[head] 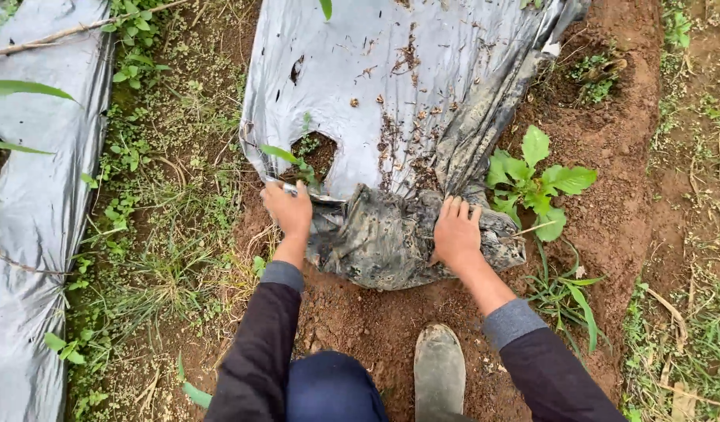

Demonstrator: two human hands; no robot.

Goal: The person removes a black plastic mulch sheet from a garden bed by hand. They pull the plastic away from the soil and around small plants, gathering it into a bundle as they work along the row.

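Note:
A silver-grey plastic mulch sheet [391, 86] covers a raised soil bed, with its near end crumpled into a dirty roll [383, 234]. My left hand [288, 212] grips the left edge of that roll, beside a planting hole [317, 152] with a small green shoot. My right hand [455, 230] presses down on the right part of the roll, fingers curled over the plastic. A leafy green plant [535, 184] grows in bare soil just right of my right hand. My rubber boot [439, 373] stands on the soil below.
Another grey plastic sheet [32, 195] lies along the left edge. A weedy furrow [157, 219] runs between the two beds. Bare red-brown soil [618, 156] lies to the right, with grass [688, 328] beyond it.

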